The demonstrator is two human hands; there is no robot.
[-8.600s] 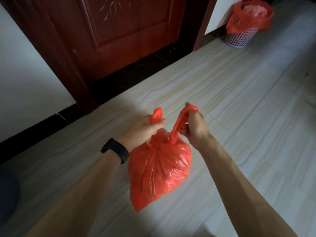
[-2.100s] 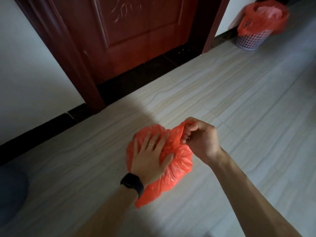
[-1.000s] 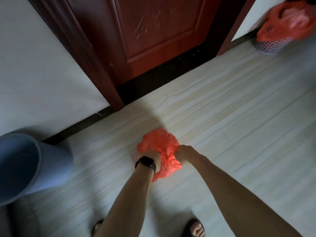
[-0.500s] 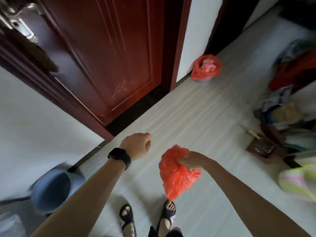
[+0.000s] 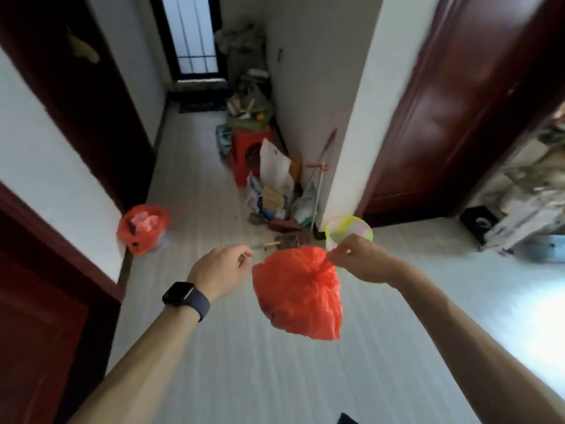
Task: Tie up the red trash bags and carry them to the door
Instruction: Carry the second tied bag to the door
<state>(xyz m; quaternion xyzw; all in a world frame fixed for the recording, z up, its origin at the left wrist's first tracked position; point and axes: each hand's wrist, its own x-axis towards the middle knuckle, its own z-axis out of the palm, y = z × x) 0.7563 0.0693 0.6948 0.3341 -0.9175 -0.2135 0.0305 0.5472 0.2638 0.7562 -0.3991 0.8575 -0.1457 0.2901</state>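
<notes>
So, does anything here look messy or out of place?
Yes. A heap of bags and papers is piled against the hallway wall beside a red stool. The other red bag, over on the left, gapes open with pink rubbish showing. The tied red bag hanging from the right hand looks intact.

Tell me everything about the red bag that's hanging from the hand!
The red bag looks like thin, shiny, crinkly plastic, puffed out by something hidden inside. Its top is gathered into a tight neck, which the right hand pinches. It hangs in the air above the pale floor, with one bottom corner pointing down. The left hand is beside it, not touching.
</notes>
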